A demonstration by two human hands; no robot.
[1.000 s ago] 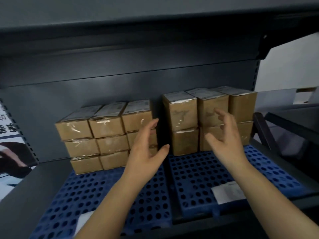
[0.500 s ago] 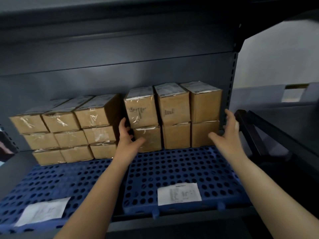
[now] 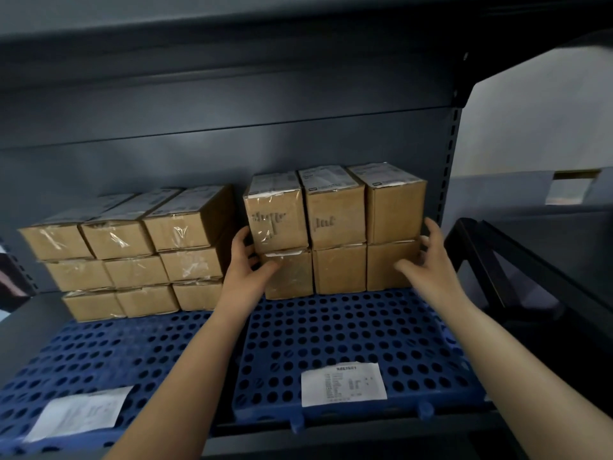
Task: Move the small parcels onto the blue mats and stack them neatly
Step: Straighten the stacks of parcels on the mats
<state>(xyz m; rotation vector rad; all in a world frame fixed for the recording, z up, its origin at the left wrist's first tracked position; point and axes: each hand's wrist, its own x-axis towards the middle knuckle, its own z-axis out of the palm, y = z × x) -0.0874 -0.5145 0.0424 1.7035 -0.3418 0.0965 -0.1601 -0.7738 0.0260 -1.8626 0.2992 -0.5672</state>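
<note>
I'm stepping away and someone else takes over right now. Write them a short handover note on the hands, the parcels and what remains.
Left hand: fingers curled round the left end of the right parcel stack, thumb on the front of its lower-left box.
Right hand: cupped against the stack's right end, thumb on the front of the lower-right box.
Right parcel stack: three wide, two high, at the back of the right blue mat.
Left parcel stack: three wide, three high, at the back of the left blue mat.
Done: every visible parcel sits on a mat.
Left: square up the right stack; its top-left box sits slightly crooked. Each mat's front holds only a paper label.
</note>
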